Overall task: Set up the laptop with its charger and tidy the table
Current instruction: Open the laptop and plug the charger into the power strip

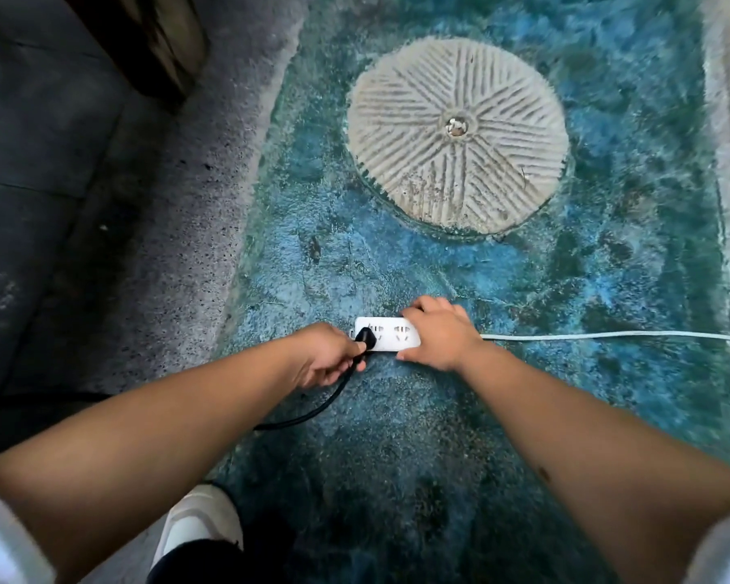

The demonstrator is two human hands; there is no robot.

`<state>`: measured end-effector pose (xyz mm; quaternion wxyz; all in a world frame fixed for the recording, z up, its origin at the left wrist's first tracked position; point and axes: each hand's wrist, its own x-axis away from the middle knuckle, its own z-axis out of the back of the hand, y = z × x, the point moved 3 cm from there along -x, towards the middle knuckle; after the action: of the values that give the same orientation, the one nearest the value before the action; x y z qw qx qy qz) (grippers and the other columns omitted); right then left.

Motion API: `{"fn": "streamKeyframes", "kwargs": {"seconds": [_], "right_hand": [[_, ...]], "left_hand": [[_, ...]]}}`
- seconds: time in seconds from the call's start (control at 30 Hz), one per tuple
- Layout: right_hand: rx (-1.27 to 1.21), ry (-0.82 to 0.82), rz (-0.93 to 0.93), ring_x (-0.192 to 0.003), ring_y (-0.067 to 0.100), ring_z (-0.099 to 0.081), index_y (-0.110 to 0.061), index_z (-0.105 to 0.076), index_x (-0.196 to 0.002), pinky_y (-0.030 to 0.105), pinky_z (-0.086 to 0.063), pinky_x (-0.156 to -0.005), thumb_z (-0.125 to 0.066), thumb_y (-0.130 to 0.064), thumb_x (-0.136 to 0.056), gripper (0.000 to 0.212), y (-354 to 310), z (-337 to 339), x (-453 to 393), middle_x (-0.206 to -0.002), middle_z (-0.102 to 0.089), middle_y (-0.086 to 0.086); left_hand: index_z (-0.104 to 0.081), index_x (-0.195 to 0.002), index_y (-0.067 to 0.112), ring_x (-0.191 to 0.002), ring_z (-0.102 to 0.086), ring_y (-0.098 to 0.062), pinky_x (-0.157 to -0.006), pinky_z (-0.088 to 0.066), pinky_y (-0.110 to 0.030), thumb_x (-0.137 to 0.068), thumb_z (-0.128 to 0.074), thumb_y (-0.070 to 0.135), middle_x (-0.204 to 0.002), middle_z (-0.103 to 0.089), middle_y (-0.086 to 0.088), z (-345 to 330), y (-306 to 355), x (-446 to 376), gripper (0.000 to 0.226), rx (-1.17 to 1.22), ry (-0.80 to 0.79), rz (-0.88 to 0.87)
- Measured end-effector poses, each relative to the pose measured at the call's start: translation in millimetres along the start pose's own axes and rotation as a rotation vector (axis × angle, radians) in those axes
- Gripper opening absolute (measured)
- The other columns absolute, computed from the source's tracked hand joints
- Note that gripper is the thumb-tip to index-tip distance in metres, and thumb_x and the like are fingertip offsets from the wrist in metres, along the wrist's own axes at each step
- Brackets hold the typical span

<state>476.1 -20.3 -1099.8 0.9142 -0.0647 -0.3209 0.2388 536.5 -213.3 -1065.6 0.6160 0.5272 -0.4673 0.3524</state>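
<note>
A white power strip [390, 334] lies on the blue-green floor. My left hand [323, 355] grips a black charger plug [365, 337] that sits at the strip's leftmost socket. Its black cable [312, 410] curves down and left along the floor. My right hand [437, 333] rests over the strip's right end, fingers wrapped around it, holding it down. Two sockets stay visible between my hands. The laptop and the table are out of sight.
The strip's white cord [607, 335] runs right across the floor to the frame edge. A round grooved millstone [456, 134] is set into the floor ahead. Grey speckled paving [178, 229] borders the left. A white shoe [199, 524] shows below.
</note>
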Motion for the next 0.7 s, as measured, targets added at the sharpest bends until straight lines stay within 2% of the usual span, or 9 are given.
{"fn": "streamKeyframes", "kwargs": {"seconds": [0.1, 0.23, 0.47, 0.57, 0.63, 0.7], "right_hand": [[0.026, 0.024, 0.010, -0.116, 0.020, -0.052, -0.024, -0.056, -0.128, 0.042, -0.035, -0.108, -0.073, -0.056, -0.074, 0.065, -4, -1, -5, -0.117, -0.058, -0.002], [-0.080, 0.021, -0.010, -0.111, 0.016, -0.052, -0.029, -0.058, -0.126, 0.041, -0.039, -0.104, -0.077, -0.053, -0.072, 0.062, 1, 0, -5, -0.111, -0.057, -0.006], [-0.107, 0.057, -0.022, -0.105, 0.015, -0.051, -0.023, -0.052, -0.124, 0.036, -0.043, -0.099, -0.082, -0.051, -0.066, 0.071, 0, -2, -4, -0.111, -0.055, -0.004], [-0.118, 0.007, -0.004, -0.097, 0.013, -0.052, -0.023, -0.054, -0.124, 0.026, -0.049, -0.081, -0.083, -0.046, -0.068, 0.067, 0, -1, -4, -0.105, -0.051, -0.005], [-0.142, -0.023, 0.014, -0.093, 0.014, -0.054, -0.024, -0.059, -0.117, 0.021, -0.044, -0.068, -0.082, -0.042, -0.071, 0.055, 1, 2, -3, -0.100, -0.049, -0.006], [-0.146, -0.016, 0.040, -0.092, 0.017, -0.057, -0.026, -0.060, -0.109, 0.023, -0.037, -0.061, -0.080, -0.041, -0.075, 0.041, 1, 8, -4, -0.095, -0.050, -0.008]], "left_hand": [[-0.062, -0.102, -0.002, -0.048, -0.045, -0.010, -0.046, -0.035, -0.023, -0.093, -0.061, 0.012, -0.073, -0.070, -0.009, -3, 0, -2, 0.017, 0.006, 0.002, -0.003], [-0.062, -0.101, 0.002, -0.048, -0.046, -0.008, -0.045, -0.036, -0.022, -0.094, -0.061, 0.011, -0.066, -0.071, -0.005, -7, 3, -3, 0.012, 0.016, 0.001, -0.007], [-0.060, -0.106, 0.001, -0.042, -0.046, -0.007, -0.041, -0.036, -0.020, -0.095, -0.059, 0.012, -0.061, -0.070, -0.004, -20, 4, -1, 0.016, -0.058, 0.045, -0.011], [-0.062, -0.105, 0.001, -0.046, -0.045, -0.010, -0.044, -0.036, -0.023, -0.095, -0.059, 0.014, -0.067, -0.071, -0.005, -21, 2, -2, 0.017, -0.110, 0.076, -0.056], [-0.063, -0.104, 0.001, -0.049, -0.045, -0.012, -0.046, -0.035, -0.025, -0.095, -0.058, 0.015, -0.076, -0.071, -0.008, -22, 1, -3, 0.017, -0.131, 0.082, -0.086], [-0.064, -0.100, 0.003, -0.049, -0.046, -0.012, -0.044, -0.034, -0.025, -0.097, -0.056, 0.016, -0.075, -0.070, -0.007, -22, 1, -5, 0.015, -0.134, 0.086, -0.106]]}}
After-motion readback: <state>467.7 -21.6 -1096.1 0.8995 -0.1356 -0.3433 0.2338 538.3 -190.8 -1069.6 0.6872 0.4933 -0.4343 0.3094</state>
